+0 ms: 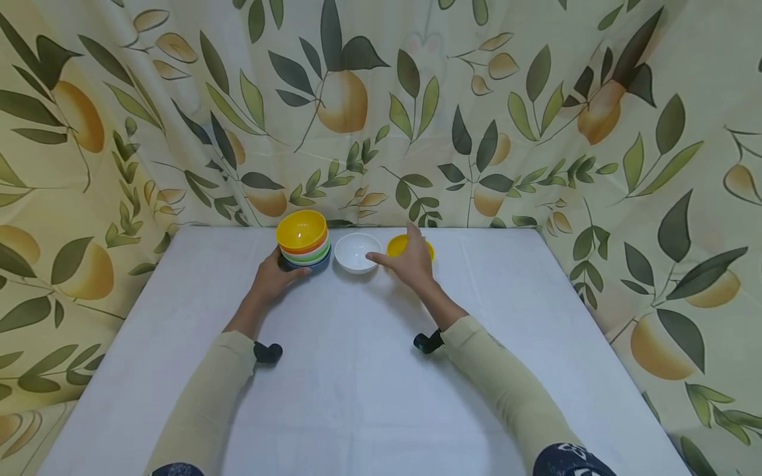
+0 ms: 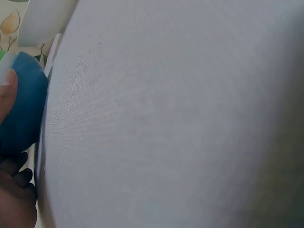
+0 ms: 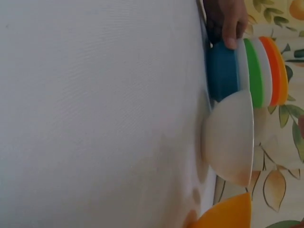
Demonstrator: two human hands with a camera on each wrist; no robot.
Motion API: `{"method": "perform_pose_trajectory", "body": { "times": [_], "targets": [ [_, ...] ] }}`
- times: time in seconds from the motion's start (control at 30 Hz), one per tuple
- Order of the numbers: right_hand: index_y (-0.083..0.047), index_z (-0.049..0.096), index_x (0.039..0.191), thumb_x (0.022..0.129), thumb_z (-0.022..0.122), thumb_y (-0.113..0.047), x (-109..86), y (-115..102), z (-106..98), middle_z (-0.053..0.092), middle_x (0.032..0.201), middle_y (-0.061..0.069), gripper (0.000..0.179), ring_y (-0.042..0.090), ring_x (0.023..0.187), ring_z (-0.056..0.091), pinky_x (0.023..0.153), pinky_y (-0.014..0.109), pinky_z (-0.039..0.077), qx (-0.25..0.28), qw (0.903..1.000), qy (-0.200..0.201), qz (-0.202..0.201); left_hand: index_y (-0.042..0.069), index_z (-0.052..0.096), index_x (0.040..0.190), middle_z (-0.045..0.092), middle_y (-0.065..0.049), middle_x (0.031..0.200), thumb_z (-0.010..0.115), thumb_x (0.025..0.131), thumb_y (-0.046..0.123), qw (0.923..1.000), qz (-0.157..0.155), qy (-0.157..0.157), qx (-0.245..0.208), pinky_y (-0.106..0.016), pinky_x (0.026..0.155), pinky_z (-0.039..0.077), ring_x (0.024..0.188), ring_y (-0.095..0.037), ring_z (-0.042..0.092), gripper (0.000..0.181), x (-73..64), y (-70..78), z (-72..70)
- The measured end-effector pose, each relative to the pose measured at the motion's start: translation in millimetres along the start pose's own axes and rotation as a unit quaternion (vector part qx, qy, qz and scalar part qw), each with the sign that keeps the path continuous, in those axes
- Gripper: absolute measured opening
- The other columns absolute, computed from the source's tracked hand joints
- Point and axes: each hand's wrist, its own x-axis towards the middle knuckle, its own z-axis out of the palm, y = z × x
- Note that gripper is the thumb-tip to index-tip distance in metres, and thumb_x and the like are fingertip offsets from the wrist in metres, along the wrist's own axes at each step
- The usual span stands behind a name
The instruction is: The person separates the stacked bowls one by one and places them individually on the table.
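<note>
So the left hand [image 1: 272,277] is curled around the bottom of a stack of bowls, thumb pressed on the blue bowl [image 1: 321,263] down at the base. Right wrist view gives the layers best: blue, white, green, white, orange, then the top yellow bowl [image 1: 301,229], all nested and opening upward. Can't really tell if the blue one has its full weight on the surface [image 1: 345,396] or is lifted a hair.

Right hand [image 1: 412,264] is spread pretty wide, thumb stuck out left toward the rim of a lone white bowl [image 1: 355,252]. Can't tell if the thumb actually touches it. The palm covers part of a second yellow bowl [image 1: 395,245], and I can't make out any grip on that one.

Layout-wise, the white bowl sits upright just beside the stack, between it and that second yellow bowl, everything near the far edge. Both arms have pale sleeves [image 1: 202,396] with a small black camera [image 1: 269,354] at each wrist. Behind it all hangs a fruit-and-leaf print curtain [image 1: 369,165].
</note>
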Motion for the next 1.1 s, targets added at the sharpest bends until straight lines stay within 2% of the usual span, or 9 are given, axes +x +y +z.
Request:
{"method": "perform_pose_trajectory", "body": {
  "times": [0.27, 0.47, 0.63, 1.1],
  "targets": [
    [-0.006, 0.025, 0.166, 0.073, 0.093, -0.058, 3.6, -21, 8, 0.028, 0.171, 0.014, 0.127, 0.035, 0.155, 0.028, 0.126, 0.051, 0.028, 0.003, 0.9998, -0.018, -0.003, 0.010, 0.019, 0.169, 0.033, -0.017, 0.168, 0.085, 0.089, 0.044, 1.0000, 0.004, 0.001, -0.001, -0.057, 0.128, 0.017, 0.154, -0.037, 0.028, 0.109, 0.5, 0.3, 0.0],
    [-0.006, 0.027, 0.166, 0.072, 0.093, -0.058, 5.8, -30, 20, 0.032, 0.169, 0.015, 0.126, 0.035, 0.152, 0.034, 0.123, 0.051, 0.033, -0.009, 0.9995, -0.030, -0.003, 0.009, 0.018, 0.169, 0.033, -0.018, 0.168, 0.086, 0.090, 0.041, 1.0000, 0.004, 0.000, -0.007, -0.057, 0.128, 0.016, 0.155, -0.038, 0.028, 0.108, -2.4, 2.6, -0.3],
    [-0.007, 0.027, 0.166, 0.074, 0.093, -0.055, 6.5, -37, 31, 0.034, 0.168, 0.015, 0.123, 0.036, 0.151, 0.036, 0.122, 0.054, 0.035, 0.001, 0.9993, -0.036, -0.006, 0.009, 0.019, 0.169, 0.033, -0.018, 0.168, 0.085, 0.089, 0.043, 1.0000, 0.004, -0.001, -0.005, -0.056, 0.128, 0.017, 0.154, -0.038, 0.028, 0.109, -1.7, 2.2, -0.3],
    [-0.002, 0.027, 0.165, 0.078, 0.093, -0.049, 11.7, -61, 55, 0.031, 0.169, 0.017, 0.118, 0.037, 0.152, 0.035, 0.121, 0.054, 0.035, 0.015, 0.9960, -0.062, -0.062, 0.010, 0.021, 0.168, 0.032, -0.018, 0.169, 0.085, 0.091, 0.041, 0.9999, 0.010, -0.001, -0.006, -0.057, 0.128, 0.016, 0.154, -0.038, 0.028, 0.105, -3.5, 2.3, -1.0]
  ]
}}
